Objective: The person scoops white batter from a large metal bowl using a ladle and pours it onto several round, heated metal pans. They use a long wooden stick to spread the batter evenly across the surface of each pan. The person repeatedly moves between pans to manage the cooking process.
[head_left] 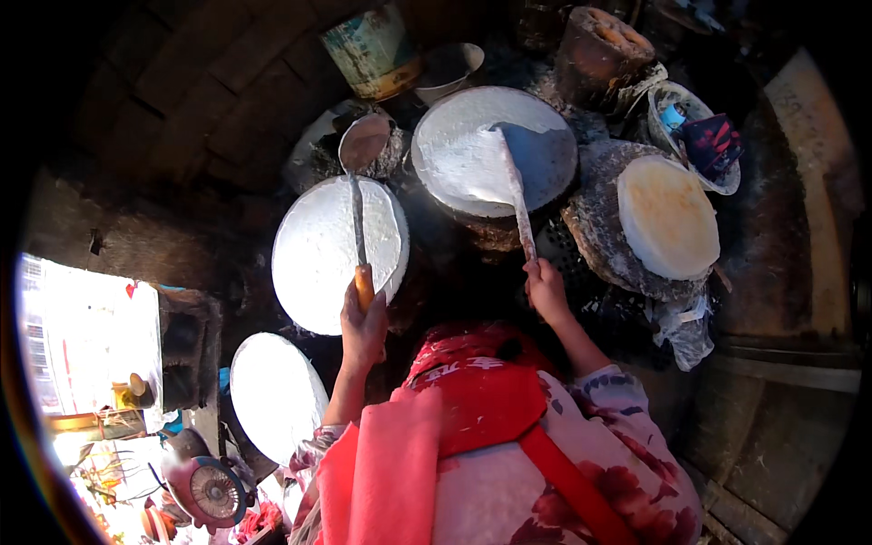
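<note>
My left hand (363,325) is wrapped round the wooden handle of a long ladle (356,218). Its round bowl is up at the far side, beyond a disc coated in white batter (304,250). In my right hand (546,289) is the end of a batter-smeared spatula (519,202). The spatula's broad end rests on the round griddle (548,163) in the middle. White batter (454,168) covers the griddle's left part, while the right part shows grey. Further right, a stack of pale flat pancakes (668,218), browned on top, lies on a dark round stand (593,195).
A worn bucket (372,50) and a bowl (450,68) stand behind the griddle. Beyond the stack are a clay cylinder with holes (604,54) and a basin (668,100) holding a dark packet. Another white disc (272,395) and a fan (213,490) are at lower left.
</note>
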Motion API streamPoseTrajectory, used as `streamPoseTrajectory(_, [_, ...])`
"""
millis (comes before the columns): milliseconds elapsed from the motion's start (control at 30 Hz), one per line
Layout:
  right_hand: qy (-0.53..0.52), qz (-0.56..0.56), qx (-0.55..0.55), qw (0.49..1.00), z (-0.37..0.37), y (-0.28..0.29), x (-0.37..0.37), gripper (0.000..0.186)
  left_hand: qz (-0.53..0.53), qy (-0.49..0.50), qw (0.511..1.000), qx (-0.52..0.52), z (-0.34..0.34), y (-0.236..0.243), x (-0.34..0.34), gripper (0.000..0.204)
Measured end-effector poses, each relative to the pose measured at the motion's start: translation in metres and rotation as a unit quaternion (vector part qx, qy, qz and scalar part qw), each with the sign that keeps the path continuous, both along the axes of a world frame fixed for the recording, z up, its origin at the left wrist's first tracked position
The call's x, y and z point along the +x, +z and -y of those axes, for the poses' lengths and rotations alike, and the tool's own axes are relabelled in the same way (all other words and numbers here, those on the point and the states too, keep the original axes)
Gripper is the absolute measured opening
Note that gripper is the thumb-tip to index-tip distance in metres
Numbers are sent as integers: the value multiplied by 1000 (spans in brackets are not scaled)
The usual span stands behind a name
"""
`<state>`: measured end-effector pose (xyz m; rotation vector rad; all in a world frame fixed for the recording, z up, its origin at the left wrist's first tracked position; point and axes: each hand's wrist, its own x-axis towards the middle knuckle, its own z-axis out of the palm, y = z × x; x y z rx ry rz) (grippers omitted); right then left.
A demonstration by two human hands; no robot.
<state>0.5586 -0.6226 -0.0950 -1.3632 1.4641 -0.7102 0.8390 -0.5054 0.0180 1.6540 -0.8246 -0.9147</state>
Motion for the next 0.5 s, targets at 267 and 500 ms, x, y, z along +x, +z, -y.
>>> streamPoseTrajectory(267, [66,-192,-80,976,19,-4,24,30,-14,-26,1000,-3,17,14,-13,38])
streamPoseTrajectory(500, [202,-243,-152,937,0,21,2,22,-53,-40,998,14,25,21,-25,37])
